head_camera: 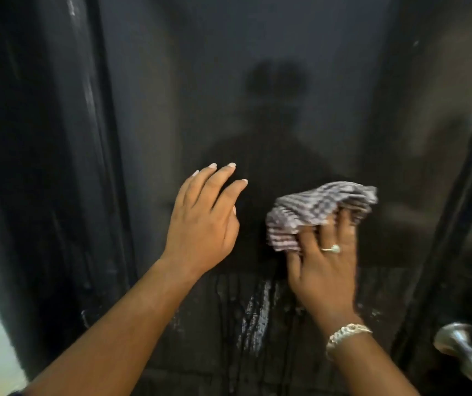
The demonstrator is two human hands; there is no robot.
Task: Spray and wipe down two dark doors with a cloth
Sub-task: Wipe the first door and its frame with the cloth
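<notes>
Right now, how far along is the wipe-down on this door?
Spraying looks done here: wet streaks run down the dark door. In hand: the right hand presses the checked cloth mid-panel, left hand braced. Left: the streaked lower panel; no second door shows.

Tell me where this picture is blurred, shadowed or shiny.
Head view: the cloth and the right hand gripping it are motion-blurred, while the left hand is sharp; the person's shadow falls on the door above the hands; wet streaks below them catch the light; the knob at lower right is soft and glinting; the frame edges bow from the wide lens.
</notes>
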